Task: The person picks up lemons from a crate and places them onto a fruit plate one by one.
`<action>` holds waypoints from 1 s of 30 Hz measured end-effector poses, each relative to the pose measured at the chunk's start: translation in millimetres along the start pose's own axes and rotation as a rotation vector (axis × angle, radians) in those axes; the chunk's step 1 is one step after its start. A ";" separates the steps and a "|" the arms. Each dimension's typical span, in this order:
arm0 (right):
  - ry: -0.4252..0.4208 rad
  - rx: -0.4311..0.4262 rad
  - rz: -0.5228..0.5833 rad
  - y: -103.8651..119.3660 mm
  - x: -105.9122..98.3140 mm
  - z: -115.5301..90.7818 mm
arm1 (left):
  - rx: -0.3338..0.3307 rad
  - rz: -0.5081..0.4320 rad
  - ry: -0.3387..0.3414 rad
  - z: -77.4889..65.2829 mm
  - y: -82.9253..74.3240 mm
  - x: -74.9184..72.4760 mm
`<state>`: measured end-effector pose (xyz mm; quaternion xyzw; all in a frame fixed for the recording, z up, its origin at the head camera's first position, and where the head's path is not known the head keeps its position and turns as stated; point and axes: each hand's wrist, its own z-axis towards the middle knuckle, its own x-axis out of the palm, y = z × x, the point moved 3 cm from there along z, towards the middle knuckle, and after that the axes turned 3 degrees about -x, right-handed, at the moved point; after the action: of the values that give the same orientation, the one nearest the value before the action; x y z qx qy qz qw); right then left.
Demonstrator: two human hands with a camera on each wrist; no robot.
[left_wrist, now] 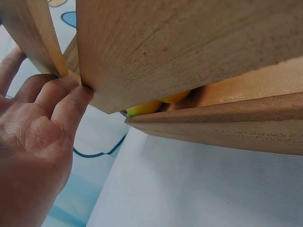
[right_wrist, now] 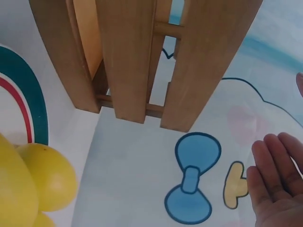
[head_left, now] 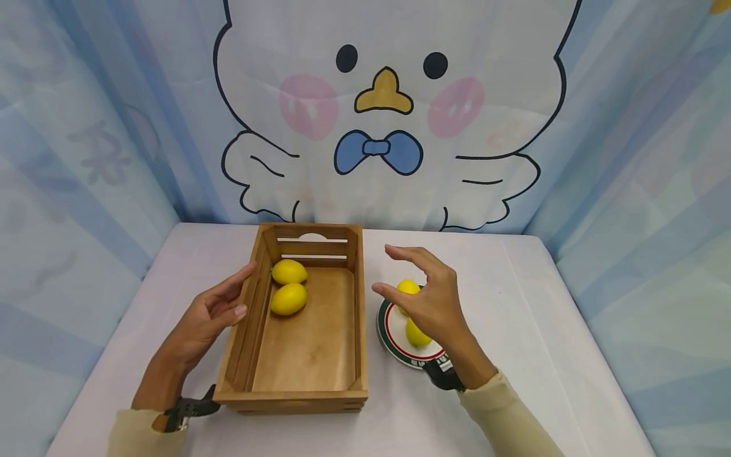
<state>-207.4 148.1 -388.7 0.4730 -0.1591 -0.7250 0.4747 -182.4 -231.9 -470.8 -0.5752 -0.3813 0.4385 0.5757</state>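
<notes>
A wooden slatted crate (head_left: 320,349) stands on the white table with two yellow lemons, one (head_left: 289,271) behind the other (head_left: 288,299), by its left wall. My left hand (head_left: 208,320) holds the crate's left side; in the left wrist view its fingertips curl into the gap between two slats (left_wrist: 156,42). My right hand (head_left: 434,298) hovers over a plate (head_left: 384,327) to the crate's right, thumb and fingers spread wide with nothing between them. Lemons (head_left: 418,333) lie on that plate, partly hidden by the hand. The right wrist view shows them (right_wrist: 52,177) close together.
A white cloth covers the table (head_left: 514,330). Behind it hangs a curtain (head_left: 377,197) with a cartoon figure, and more curtains close off the left (head_left: 68,190) and right (head_left: 645,190) sides. Both wrists wear dark straps (head_left: 197,406).
</notes>
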 end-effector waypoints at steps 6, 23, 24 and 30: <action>0.017 -0.040 0.036 4.3 2.6 7.7 | -0.003 -0.004 0.001 0.2 -0.4 0.6; 0.068 -0.158 0.054 16.5 9.1 27.5 | 0.001 0.005 0.000 -0.3 -1.3 1.6; 0.074 -0.166 0.049 17.5 9.6 28.6 | 0.000 0.007 0.000 -0.2 -1.5 1.7; 0.133 -0.197 0.059 21.8 14.0 36.3 | -0.008 0.009 0.002 -0.8 -2.7 2.4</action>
<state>-227.5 117.6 -363.2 0.4663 -0.0691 -0.6899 0.5494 -180.7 -229.8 -468.3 -0.5796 -0.3800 0.4392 0.5716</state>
